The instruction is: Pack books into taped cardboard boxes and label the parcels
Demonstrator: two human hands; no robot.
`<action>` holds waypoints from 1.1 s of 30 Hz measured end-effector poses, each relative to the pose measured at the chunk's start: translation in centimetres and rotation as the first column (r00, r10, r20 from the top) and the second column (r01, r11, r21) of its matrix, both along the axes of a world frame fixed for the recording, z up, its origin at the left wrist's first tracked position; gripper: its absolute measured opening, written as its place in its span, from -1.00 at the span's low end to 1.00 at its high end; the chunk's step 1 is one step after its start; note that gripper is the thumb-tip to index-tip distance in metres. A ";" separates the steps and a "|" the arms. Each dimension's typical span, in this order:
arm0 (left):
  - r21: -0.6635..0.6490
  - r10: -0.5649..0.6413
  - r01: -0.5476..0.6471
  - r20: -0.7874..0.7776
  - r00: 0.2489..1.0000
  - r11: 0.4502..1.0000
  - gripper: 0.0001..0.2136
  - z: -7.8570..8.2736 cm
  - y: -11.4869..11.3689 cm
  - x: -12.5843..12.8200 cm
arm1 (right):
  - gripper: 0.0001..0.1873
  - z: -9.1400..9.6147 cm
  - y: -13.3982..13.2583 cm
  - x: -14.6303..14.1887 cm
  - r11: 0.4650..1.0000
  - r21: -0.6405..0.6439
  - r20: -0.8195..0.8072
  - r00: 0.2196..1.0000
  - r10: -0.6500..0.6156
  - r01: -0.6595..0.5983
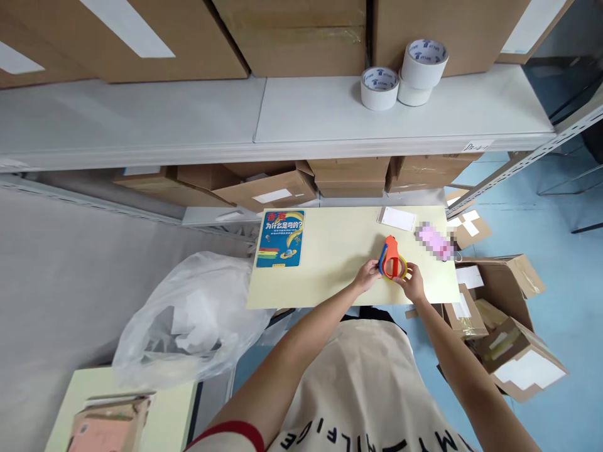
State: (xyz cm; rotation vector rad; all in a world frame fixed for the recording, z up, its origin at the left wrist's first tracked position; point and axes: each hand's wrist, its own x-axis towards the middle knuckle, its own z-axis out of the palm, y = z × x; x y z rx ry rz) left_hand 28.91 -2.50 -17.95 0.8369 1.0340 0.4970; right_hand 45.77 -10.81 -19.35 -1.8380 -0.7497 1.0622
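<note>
Over the pale yellow table (330, 251), both of my hands grip a tape dispenser (390, 248) with an orange body and blue and yellow parts. My left hand (368, 275) closes on its left side, and my right hand (412, 281) holds the lower right side near the yellow roll. A blue book (281, 238) with a yellow banana drawing lies flat at the table's left end. Behind the dispenser lies a white card-like slip (397, 218). To the right of it is a pink thing (434, 242), blurred out by pixelation.
A grey shelf (311, 119) above the table's back carries cardboard boxes (301, 37) and white tape rolls (379, 88). Opened cartons (499, 314) stand on the floor at right. A clear plastic bag (188, 320) bulges at left, above a side table (80, 383) with packets.
</note>
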 end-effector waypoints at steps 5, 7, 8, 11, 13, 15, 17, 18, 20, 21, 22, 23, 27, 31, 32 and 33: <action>-0.039 0.002 -0.002 0.000 1.000 0.999 -0.61 -0.4 -0.5 0.3 | -0.21 -1.1 -0.4 0.5 1.000 -0.010 0.015 1.000 -0.023 0.023; -0.050 0.000 0.000 -0.001 1.000 0.999 -0.60 -0.6 -0.5 0.3 | -0.21 -1.4 -0.4 0.7 1.000 -0.016 0.011 1.000 -0.024 0.024; -0.055 -0.001 0.001 -0.001 1.000 0.998 -0.60 -0.6 -0.5 0.3 | -0.21 -1.5 -0.4 0.8 1.000 -0.018 0.007 1.000 -0.020 0.020; -0.065 -0.003 0.003 0.000 1.000 0.998 -0.58 -0.9 -0.4 0.4 | -0.17 -1.9 -0.5 0.8 0.999 -0.032 0.000 1.000 0.010 -0.010; -0.072 -0.004 0.004 0.000 1.000 0.997 -0.55 -1.1 -0.5 0.4 | -0.14 -2.2 -0.6 0.8 0.999 -0.043 0.003 1.000 0.029 -0.029; -0.082 -0.008 0.008 0.001 1.000 0.997 -0.52 -1.3 -0.6 0.3 | -0.12 -2.3 -0.7 0.7 0.998 -0.055 0.011 0.999 0.035 -0.034; -0.093 -0.012 0.012 0.002 1.000 0.996 -0.48 -1.7 -0.8 0.1 | -0.09 -2.1 -0.8 0.7 0.996 -0.076 0.031 0.999 0.042 -0.040; -0.100 -0.012 0.012 0.001 1.000 0.995 -0.45 -1.9 -0.8 -0.1 | -0.07 -1.9 -0.9 0.7 0.995 -0.090 0.052 0.997 0.051 -0.046; -0.109 -0.009 0.009 0.000 1.000 0.994 -0.38 -2.2 -1.0 -0.7 | -0.07 -1.1 -1.0 0.7 0.992 -0.110 0.137 0.988 0.069 -0.054; -0.111 -0.005 0.005 0.001 1.000 0.994 -0.35 -2.3 -1.1 -1.1 | -0.09 -0.5 -0.9 0.7 0.993 -0.104 0.207 0.976 0.074 -0.053; -0.109 0.001 -0.001 0.002 1.000 0.994 -0.33 -2.3 -1.1 -1.6 | -0.12 0.3 -0.9 0.5 0.995 -0.080 0.288 0.955 0.074 -0.053; -0.103 0.010 -0.010 0.004 1.000 0.995 -0.31 -2.2 -1.2 -2.2 | -0.17 1.2 -0.7 0.3 0.997 -0.038 0.369 0.927 0.071 -0.061; -0.036 0.084 -0.084 -0.017 0.996 0.996 -0.38 -0.9 -1.8 -6.4 | -0.39 4.8 1.1 -2.2 0.967 0.143 0.574 0.813 0.093 -0.212; 0.073 0.219 -0.212 -0.106 0.970 0.975 -0.49 1.1 -3.0 -13.4 | -0.49 6.3 4.5 -7.6 0.880 0.205 0.617 0.754 0.224 -0.429; 0.103 0.264 -0.251 -0.140 0.954 0.962 -0.50 1.6 -3.4 -15.5 | -0.51 6.3 5.3 -9.4 0.849 0.211 0.618 0.739 0.268 -0.484; 0.134 0.313 -0.292 -0.179 0.933 0.947 -0.52 2.0 -3.9 -17.8 | -0.53 6.1 6.1 -11.4 0.815 0.213 0.616 0.721 0.316 -0.539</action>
